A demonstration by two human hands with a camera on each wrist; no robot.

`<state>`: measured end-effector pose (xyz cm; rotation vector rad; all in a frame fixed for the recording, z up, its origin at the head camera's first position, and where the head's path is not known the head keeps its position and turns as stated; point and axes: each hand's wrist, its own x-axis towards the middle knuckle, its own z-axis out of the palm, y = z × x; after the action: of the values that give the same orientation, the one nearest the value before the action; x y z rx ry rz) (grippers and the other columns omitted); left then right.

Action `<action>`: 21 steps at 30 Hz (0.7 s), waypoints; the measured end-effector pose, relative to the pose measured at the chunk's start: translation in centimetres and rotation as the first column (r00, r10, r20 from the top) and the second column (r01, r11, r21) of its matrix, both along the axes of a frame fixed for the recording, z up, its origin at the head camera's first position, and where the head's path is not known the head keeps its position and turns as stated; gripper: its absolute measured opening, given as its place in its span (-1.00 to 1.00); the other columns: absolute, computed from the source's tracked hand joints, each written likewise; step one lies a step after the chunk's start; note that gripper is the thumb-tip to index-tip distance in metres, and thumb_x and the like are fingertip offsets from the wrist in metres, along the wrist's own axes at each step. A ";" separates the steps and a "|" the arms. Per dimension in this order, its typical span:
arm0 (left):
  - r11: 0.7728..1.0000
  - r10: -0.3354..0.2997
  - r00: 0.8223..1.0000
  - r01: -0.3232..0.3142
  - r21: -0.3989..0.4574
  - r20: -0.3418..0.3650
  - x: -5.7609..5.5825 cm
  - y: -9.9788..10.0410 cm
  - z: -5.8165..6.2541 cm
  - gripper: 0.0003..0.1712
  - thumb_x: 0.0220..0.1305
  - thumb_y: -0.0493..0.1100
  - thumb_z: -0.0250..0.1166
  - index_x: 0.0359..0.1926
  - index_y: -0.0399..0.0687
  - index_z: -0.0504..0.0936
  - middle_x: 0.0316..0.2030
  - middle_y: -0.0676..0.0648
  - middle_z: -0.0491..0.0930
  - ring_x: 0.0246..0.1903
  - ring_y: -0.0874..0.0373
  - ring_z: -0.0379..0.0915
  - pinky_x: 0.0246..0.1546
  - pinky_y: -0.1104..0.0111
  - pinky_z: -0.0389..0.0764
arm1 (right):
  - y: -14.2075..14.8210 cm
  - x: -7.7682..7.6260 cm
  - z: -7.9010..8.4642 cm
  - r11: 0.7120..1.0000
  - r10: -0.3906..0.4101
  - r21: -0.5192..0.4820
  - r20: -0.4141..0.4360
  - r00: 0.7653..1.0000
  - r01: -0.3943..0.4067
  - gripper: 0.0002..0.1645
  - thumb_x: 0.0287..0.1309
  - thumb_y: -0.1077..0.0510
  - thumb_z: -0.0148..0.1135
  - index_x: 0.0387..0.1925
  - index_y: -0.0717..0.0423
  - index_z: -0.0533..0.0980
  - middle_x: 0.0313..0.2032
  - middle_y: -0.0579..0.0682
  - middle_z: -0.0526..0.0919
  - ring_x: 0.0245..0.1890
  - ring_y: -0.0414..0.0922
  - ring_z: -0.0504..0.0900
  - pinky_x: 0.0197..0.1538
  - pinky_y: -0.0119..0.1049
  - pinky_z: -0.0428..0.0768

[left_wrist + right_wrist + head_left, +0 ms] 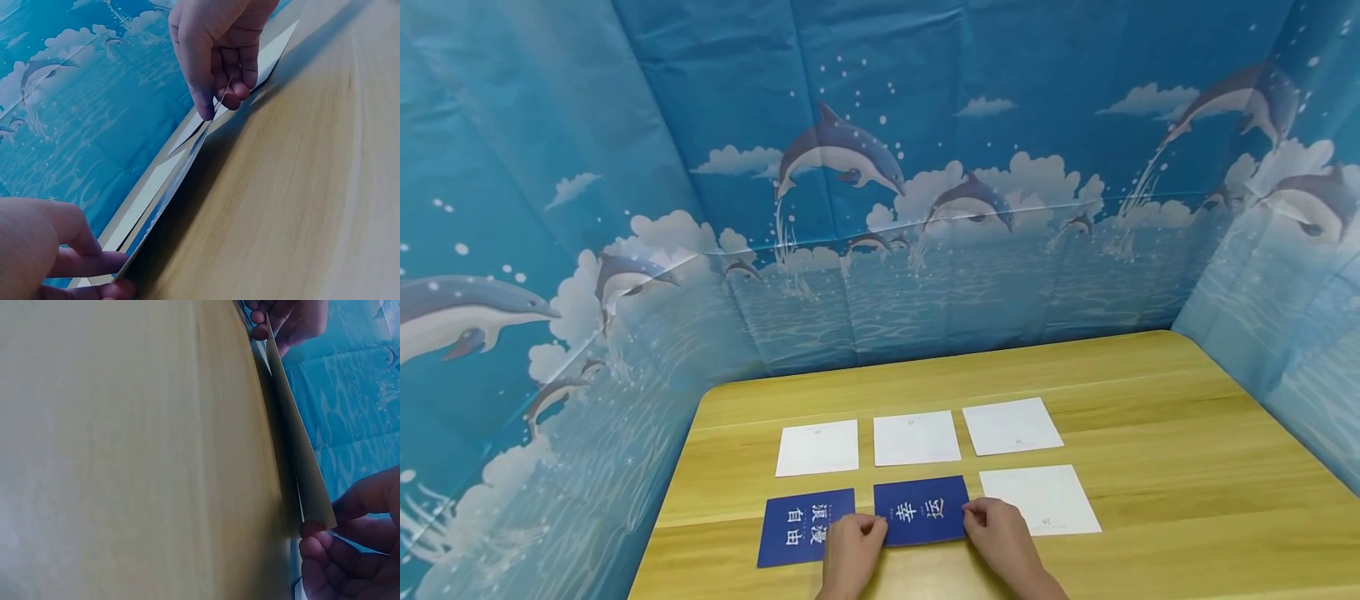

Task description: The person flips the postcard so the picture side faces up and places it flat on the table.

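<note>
A blue card with white characters [922, 510] is held by both hands, its near edge raised off the table in the wrist views. My left hand [853, 552] pinches its left edge between thumb and fingers. At the card's right edge, my right hand [1006, 540] pinches it in the same manner. Seen edge-on, the card [172, 197] slants between the left hand [53, 250] and the right hand [219, 59]. Another blue card [793, 525] lies to the left, partly covered by my left hand. Beside my right hand lies a white card [1048, 496].
Three white cards form the back row: left [817, 448], middle [916, 439] and right [1013, 427]. All rest on a wood-grain table [1195, 467] with rounded corners. A blue dolphin-printed curtain [880, 292] stands close behind the table and along its sides.
</note>
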<state>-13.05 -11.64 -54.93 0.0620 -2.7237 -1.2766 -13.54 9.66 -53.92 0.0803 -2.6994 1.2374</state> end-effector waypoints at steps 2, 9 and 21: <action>1.000 0.008 1.000 -0.008 -0.008 0.000 0.0 0.0 0.0 -0.58 0.02 -0.18 0.27 -0.88 0.05 0.36 -0.84 0.25 0.19 -0.77 0.36 0.06 -0.69 0.48 0.11 | 0.0 0.0 -0.1 1.000 0.005 0.010 0.001 1.000 -0.005 -0.94 -0.10 0.36 0.26 -0.50 0.25 0.63 -0.62 -0.15 0.53 -0.60 -0.28 0.40 -0.51 -0.39 0.40; 0.999 0.020 1.000 -0.019 -0.048 0.010 -0.2 0.1 -0.2 -0.60 -0.02 -0.20 0.22 -0.89 0.08 0.33 -0.85 0.26 0.15 -0.77 0.35 0.06 -0.70 0.48 0.10 | -0.1 -0.1 -0.2 0.999 0.017 0.045 0.035 0.999 -0.018 -0.95 -0.10 0.34 0.24 -0.53 0.22 0.62 -0.66 -0.18 0.46 -0.61 -0.27 0.35 -0.52 -0.39 0.35; 0.995 0.007 1.000 -0.006 -0.096 0.012 -0.1 0.2 0.1 -0.74 -0.05 -0.23 0.19 -0.80 0.07 0.53 -0.76 0.19 0.35 -0.69 0.31 0.19 -0.61 0.43 0.23 | 0.0 -0.2 -0.1 0.992 0.024 0.125 0.028 0.999 -0.027 -0.95 -0.10 0.31 0.24 -0.55 0.20 0.62 -0.62 -0.15 0.50 -0.56 -0.23 0.39 -0.45 -0.28 0.40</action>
<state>-13.10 -11.40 -54.86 0.0690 -2.7890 -1.1453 -13.73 9.61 -54.04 0.1160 -2.8055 1.0811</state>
